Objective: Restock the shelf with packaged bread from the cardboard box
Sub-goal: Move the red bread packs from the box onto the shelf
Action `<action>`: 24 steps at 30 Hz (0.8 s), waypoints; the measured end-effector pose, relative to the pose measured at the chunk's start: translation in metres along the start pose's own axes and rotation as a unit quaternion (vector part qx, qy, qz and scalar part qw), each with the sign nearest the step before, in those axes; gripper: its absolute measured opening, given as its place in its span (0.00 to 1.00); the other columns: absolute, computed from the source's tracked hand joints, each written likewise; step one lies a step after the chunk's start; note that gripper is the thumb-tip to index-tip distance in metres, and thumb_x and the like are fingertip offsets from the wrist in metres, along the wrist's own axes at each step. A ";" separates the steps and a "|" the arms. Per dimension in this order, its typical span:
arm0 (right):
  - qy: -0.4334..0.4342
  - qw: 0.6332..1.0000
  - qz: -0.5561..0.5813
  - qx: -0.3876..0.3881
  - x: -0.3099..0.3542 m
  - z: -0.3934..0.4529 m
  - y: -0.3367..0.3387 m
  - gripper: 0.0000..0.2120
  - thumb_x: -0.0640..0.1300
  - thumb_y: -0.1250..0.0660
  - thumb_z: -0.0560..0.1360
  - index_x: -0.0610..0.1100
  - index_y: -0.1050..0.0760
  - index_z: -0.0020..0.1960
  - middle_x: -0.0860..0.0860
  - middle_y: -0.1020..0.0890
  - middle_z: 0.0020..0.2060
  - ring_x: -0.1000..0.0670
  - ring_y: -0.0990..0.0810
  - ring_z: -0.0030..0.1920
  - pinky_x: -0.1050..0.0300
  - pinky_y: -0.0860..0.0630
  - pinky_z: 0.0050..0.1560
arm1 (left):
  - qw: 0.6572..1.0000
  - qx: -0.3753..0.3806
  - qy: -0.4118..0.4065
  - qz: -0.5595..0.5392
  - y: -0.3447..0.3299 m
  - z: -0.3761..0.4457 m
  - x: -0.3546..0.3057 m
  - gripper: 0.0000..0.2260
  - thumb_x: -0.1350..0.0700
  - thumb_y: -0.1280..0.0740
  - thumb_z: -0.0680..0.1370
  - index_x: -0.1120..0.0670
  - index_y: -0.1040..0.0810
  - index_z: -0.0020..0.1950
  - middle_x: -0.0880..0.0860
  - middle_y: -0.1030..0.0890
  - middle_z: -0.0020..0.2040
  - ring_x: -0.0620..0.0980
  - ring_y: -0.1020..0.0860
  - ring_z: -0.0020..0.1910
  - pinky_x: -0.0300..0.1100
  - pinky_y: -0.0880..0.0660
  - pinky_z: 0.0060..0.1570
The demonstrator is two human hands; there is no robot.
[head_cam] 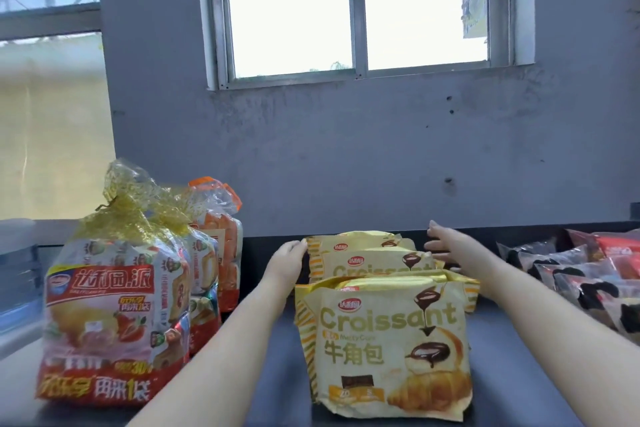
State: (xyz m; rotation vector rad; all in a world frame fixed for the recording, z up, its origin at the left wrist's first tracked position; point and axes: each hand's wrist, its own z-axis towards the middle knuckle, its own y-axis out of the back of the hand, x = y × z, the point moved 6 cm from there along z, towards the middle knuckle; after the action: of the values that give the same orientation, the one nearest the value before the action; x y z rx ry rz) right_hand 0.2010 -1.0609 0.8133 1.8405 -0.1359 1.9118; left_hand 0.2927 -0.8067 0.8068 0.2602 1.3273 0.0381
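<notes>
Three yellow croissant bags stand in a row on the dark shelf (270, 350), one behind another. The front bag (384, 347) faces me upright. My left hand (289, 262) touches the left edge of the rearmost croissant bag (349, 242). My right hand (450, 248) reaches past the right side of the back bags with fingers straight and spread, touching or nearly touching them. The middle bag (374, 263) stands between my hands. The cardboard box is out of view.
Tall red-and-white bread bags tied with gold wrap (114, 305) stand at the left, with an orange-topped bag (218, 243) behind them. Dark red-and-black packets (585, 274) lie at the right. A grey wall with a window (356, 10) rises behind the shelf.
</notes>
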 end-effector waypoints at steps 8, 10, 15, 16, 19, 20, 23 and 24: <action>0.236 0.946 -0.209 -0.076 0.111 -0.071 -0.019 0.19 0.48 0.35 0.77 0.43 0.29 0.65 0.46 0.23 0.61 0.49 0.26 0.57 0.55 0.29 0.54 | 0.937 -0.032 -0.253 0.237 0.060 -0.069 -0.101 0.21 0.52 0.38 0.79 0.52 0.35 0.72 0.50 0.31 0.71 0.50 0.32 0.70 0.44 0.34 0.65; 0.281 0.909 -0.292 -0.092 0.130 -0.094 -0.055 0.22 0.49 0.33 0.75 0.45 0.30 0.67 0.49 0.23 0.61 0.49 0.24 0.58 0.53 0.27 0.56 | 0.897 -0.062 -0.316 0.303 0.087 -0.092 -0.114 0.22 0.52 0.37 0.78 0.51 0.34 0.71 0.48 0.30 0.71 0.48 0.33 0.70 0.42 0.36 0.67; 0.367 0.876 -0.306 -0.063 0.152 -0.155 -0.161 0.27 0.53 0.31 0.72 0.51 0.34 0.69 0.53 0.27 0.64 0.50 0.25 0.61 0.54 0.29 0.59 | 0.869 -0.166 -0.360 0.297 0.189 -0.142 -0.094 0.21 0.51 0.35 0.76 0.50 0.30 0.68 0.47 0.27 0.68 0.47 0.31 0.67 0.41 0.37 0.66; 0.366 0.884 -0.286 -0.044 0.152 -0.163 -0.181 0.29 0.53 0.31 0.72 0.50 0.34 0.70 0.53 0.27 0.64 0.50 0.26 0.62 0.54 0.29 0.60 | 0.877 -0.193 -0.336 0.284 0.211 -0.146 -0.080 0.21 0.49 0.35 0.75 0.49 0.30 0.68 0.48 0.27 0.67 0.47 0.30 0.67 0.45 0.35 0.67; 0.341 0.908 -0.240 0.024 0.142 -0.173 -0.237 0.34 0.54 0.28 0.70 0.49 0.37 0.72 0.52 0.29 0.66 0.50 0.28 0.64 0.56 0.31 0.61 | 0.917 -0.230 -0.208 0.252 0.265 -0.151 -0.027 0.24 0.50 0.32 0.75 0.51 0.33 0.70 0.52 0.30 0.69 0.51 0.31 0.67 0.50 0.30 0.63; 0.322 0.918 -0.226 0.050 0.136 -0.174 -0.253 0.36 0.53 0.27 0.70 0.48 0.39 0.73 0.52 0.29 0.67 0.52 0.28 0.64 0.58 0.32 0.61 | 0.929 -0.224 -0.165 0.243 0.275 -0.151 -0.010 0.26 0.50 0.32 0.75 0.52 0.35 0.71 0.53 0.31 0.70 0.52 0.32 0.67 0.49 0.32 0.63; 0.265 0.942 -0.172 0.112 0.110 -0.166 -0.293 0.37 0.52 0.24 0.67 0.51 0.40 0.69 0.56 0.28 0.61 0.56 0.28 0.57 0.58 0.29 0.60 | 0.955 -0.186 -0.079 0.219 0.289 -0.147 0.032 0.33 0.49 0.31 0.75 0.51 0.43 0.75 0.55 0.38 0.74 0.55 0.37 0.72 0.54 0.35 0.67; 0.252 0.947 -0.160 0.117 0.100 -0.161 -0.303 0.38 0.54 0.23 0.64 0.53 0.40 0.67 0.56 0.28 0.62 0.56 0.26 0.57 0.55 0.26 0.61 | 0.959 -0.178 -0.059 0.213 0.290 -0.144 0.041 0.34 0.48 0.31 0.74 0.50 0.45 0.76 0.55 0.39 0.75 0.55 0.38 0.73 0.55 0.36 0.67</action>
State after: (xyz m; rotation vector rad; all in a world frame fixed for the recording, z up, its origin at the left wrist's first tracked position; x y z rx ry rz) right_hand 0.1773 -0.7038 0.8185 1.3379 0.5445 2.1494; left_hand 0.1993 -0.4941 0.7972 0.2329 1.1019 0.6107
